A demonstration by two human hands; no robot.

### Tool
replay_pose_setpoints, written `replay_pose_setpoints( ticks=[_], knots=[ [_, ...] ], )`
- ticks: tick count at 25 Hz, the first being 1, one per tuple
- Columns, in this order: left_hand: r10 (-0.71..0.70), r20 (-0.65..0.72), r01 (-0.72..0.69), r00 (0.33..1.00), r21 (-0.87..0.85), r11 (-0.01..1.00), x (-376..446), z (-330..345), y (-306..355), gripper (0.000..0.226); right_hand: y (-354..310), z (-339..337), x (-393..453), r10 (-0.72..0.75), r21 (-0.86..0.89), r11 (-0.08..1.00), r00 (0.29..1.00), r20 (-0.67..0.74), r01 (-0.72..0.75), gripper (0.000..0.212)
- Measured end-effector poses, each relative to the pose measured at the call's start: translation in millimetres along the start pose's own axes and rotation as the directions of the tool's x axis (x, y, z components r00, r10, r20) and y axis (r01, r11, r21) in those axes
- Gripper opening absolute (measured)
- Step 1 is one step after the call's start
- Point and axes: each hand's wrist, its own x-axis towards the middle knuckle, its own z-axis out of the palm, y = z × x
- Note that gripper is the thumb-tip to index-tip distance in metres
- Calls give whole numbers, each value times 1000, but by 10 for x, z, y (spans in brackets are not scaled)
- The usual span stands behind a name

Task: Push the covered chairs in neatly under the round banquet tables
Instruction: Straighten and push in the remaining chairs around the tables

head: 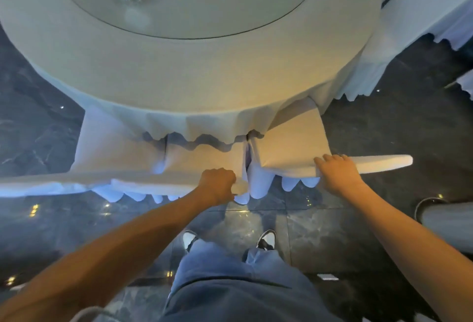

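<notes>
A round banquet table (179, 83) with a pale cloth fills the upper half of the head view. Three white-covered chairs stand side by side at its near edge, seats partly under the scalloped cloth. My left hand (217, 184) is closed on the top of the middle chair's back (158, 183), at its right corner. My right hand (335, 173) lies over the top of the right chair's back (378, 161), fingers curled on its cover. The left chair (110, 140) sits untouched beside them.
A glass turntable (189, 14) lies on the table's middle. Another white-skirted table (419, 27) stands at the upper right. A round grey object (445, 222) sits at the right edge. The floor is dark glossy marble; my feet (230, 240) stand just behind the chairs.
</notes>
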Motion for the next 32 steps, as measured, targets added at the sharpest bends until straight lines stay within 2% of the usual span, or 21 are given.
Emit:
replay_pose_setpoints(
  ticks=[3,5,12,20,32],
  knots=[
    [-128,-63,128,990,-9,992,-45,83,94,48,69,-51,54,-8,39,999,999,49,6,30],
    [-175,-97,173,980,-30,985,-68,122,118,48,6,-96,84,-39,14,999,996,84,38,23],
    [-198,-116,198,973,-10,980,-66,91,125,43,-439,-108,-63,-123,19,992,992,-10,123,19],
    [-176,-102,180,979,37,983,51,31,204,34,-453,-134,-110,-110,29,994,994,10,110,20],
    [-186,-140,187,973,-3,982,68,110,177,40,136,65,-59,-113,-29,993,994,-8,113,17]
  ],
)
